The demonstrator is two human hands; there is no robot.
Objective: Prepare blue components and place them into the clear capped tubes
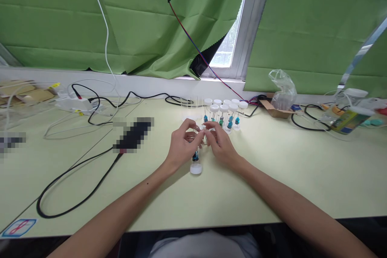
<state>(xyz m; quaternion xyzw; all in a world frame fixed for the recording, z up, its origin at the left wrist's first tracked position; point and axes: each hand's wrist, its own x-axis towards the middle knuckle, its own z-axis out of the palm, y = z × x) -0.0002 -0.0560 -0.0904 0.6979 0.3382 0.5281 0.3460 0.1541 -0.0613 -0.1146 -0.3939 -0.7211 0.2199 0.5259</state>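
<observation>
Over the middle of the table, my left hand [183, 145] and my right hand [223, 142] meet with their fingertips pinched together. A small pale or clear piece is between them, too hidden to name. Just below my left hand's fingers is a clear vial with blue contents; its white cap [196, 168] faces me. Whether that hand touches this vial I cannot tell. Right behind my hands stands a group of several clear vials with white caps [223, 108], holding blue and green pieces [237, 120]. Fingers partly cover the nearest ones.
Clear empty-looking tubes [191, 107] stand at the back, left of the capped vials. A black cable [81, 209] loops on the left by a blurred dark device [134, 135]. Further right are a cardboard box [276, 109] with a plastic bag and a labelled container [350, 119].
</observation>
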